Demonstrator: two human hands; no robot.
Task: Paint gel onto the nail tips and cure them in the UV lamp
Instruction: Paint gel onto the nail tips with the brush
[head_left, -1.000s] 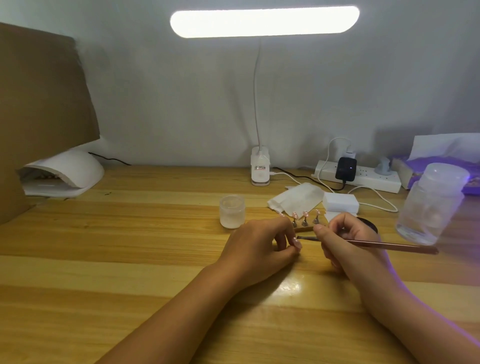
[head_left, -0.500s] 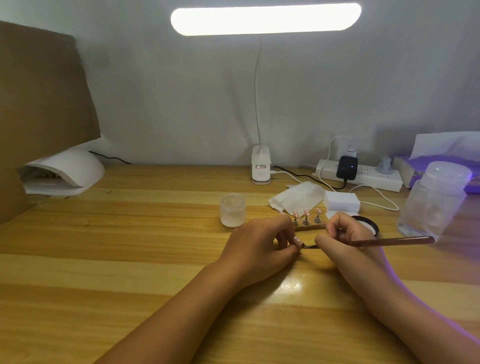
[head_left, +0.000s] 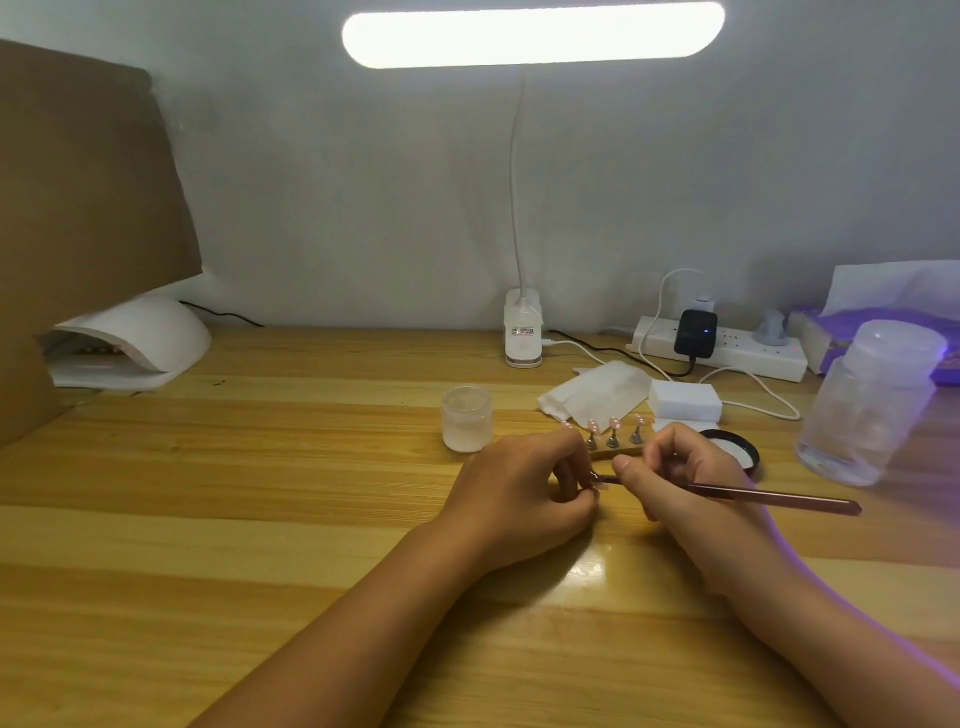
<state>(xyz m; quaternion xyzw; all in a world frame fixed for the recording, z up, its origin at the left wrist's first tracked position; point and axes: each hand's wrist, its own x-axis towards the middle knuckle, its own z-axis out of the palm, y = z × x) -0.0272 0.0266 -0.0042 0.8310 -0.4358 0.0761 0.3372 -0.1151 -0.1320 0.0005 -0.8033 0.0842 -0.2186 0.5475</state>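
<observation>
My left hand (head_left: 519, 493) rests on the wooden table (head_left: 260, 519) and pinches a small nail tip (head_left: 597, 487) between thumb and fingers. My right hand (head_left: 680, 478) grips a thin rose-coloured brush (head_left: 769, 496); its bristle end meets the nail tip. Just behind my hands, several pink nail tips (head_left: 615, 423) stand on small metal holders on a wooden strip. The white UV lamp (head_left: 130, 343) sits at the far left with its opening facing right. A black lid with white inside (head_left: 737, 449) lies behind my right hand.
A frosted jar (head_left: 466, 418) stands left of the holders. White wipes (head_left: 602, 395) and a white block (head_left: 684, 401) lie behind them. A clear plastic bottle (head_left: 872, 405) stands at right. The desk lamp base (head_left: 523, 335), power strip (head_left: 727, 348) and brown cardboard (head_left: 78, 208) line the back and left.
My right hand moved left and brought the brush tip onto the nail tip held in my left hand. The brush handle dipped slightly. My left hand stayed in place.
</observation>
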